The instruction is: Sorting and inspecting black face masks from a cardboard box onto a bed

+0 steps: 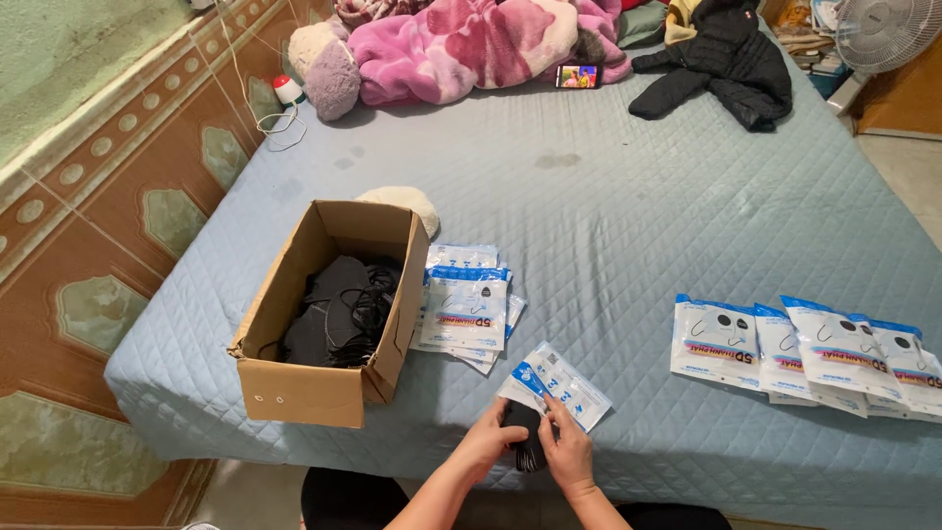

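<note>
Your hands [535, 447] hold a black mask [527, 439] beside a white pouch with blue trim [554, 386]. The bed cover [628, 196] is pale blue, quilted in diamonds. The box [329, 324] is plain brown; the blanket [471, 44] is mottled pink and white.

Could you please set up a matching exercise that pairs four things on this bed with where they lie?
Things:
1. cardboard box
2. phone
3. black jacket
4. row of filled packets

Places:
A. far right corner of the bed
B. near right edge of the bed
C. left side, open, holding black masks
D. far edge, beside the pink blanket

Pairs: 1-C, 2-D, 3-A, 4-B
</note>
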